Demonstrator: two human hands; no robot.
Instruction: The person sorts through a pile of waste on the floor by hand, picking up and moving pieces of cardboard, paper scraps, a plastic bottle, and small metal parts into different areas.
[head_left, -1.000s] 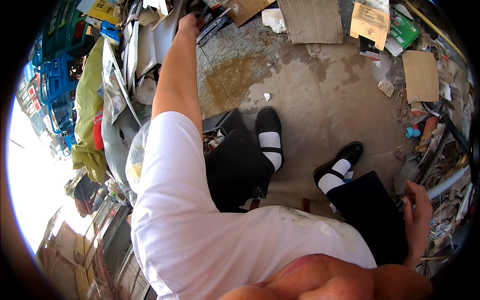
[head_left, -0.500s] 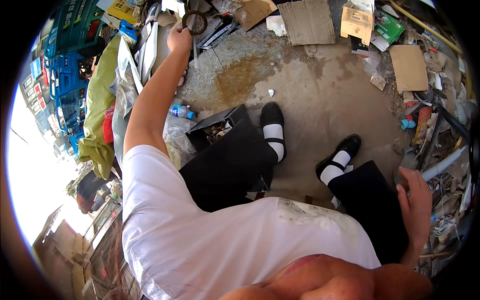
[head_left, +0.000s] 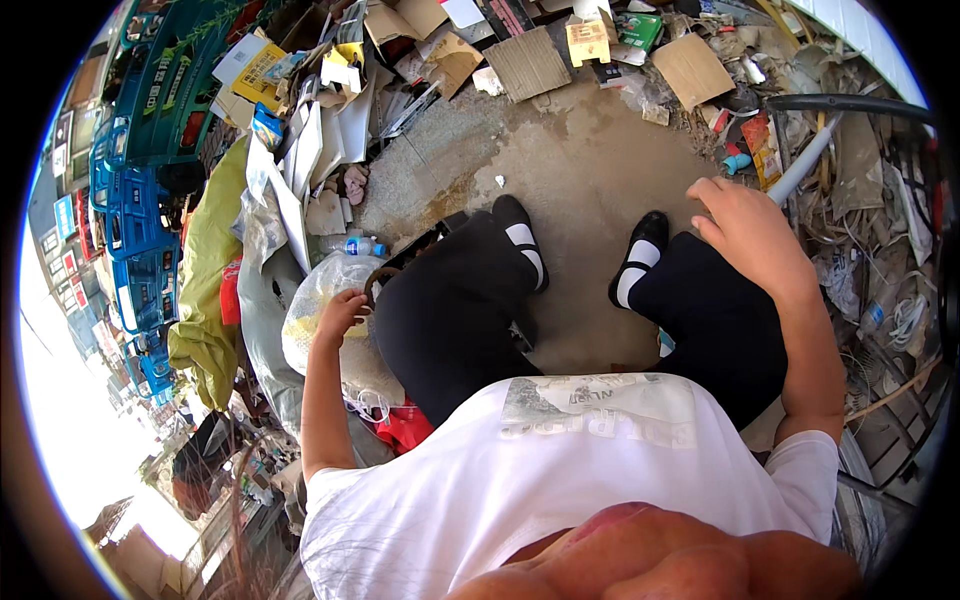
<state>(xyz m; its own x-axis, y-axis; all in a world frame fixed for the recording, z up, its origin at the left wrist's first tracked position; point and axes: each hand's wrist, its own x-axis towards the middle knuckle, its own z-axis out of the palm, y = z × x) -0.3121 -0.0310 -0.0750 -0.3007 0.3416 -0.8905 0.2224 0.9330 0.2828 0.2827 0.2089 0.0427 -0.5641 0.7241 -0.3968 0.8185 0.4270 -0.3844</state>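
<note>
My left hand [head_left: 343,313] is closed on a brown ring [head_left: 376,284], thin and round with an open middle, beside my left knee. A bulging clear plastic bag [head_left: 325,290] lies right by that hand. Just past the knee shows the edge of a black box [head_left: 430,238], mostly hidden by my leg. A clear plastic bottle [head_left: 355,246] with a blue cap lies beyond the bag. My right hand [head_left: 745,225] hovers above my right knee with its fingers apart and loosely bent, holding nothing.
Flattened cardboard [head_left: 527,64] and paper scraps line the far side. White panels [head_left: 300,150] lean at the left, near a green-yellow sheet [head_left: 205,290]. Mixed waste and a pale pipe [head_left: 808,158] lie on the right. A blue vehicle [head_left: 140,240] stands far left.
My left hand has come back from the far pile to my left knee, still holding the ring. My right hand has risen and moved forward over the right knee.
</note>
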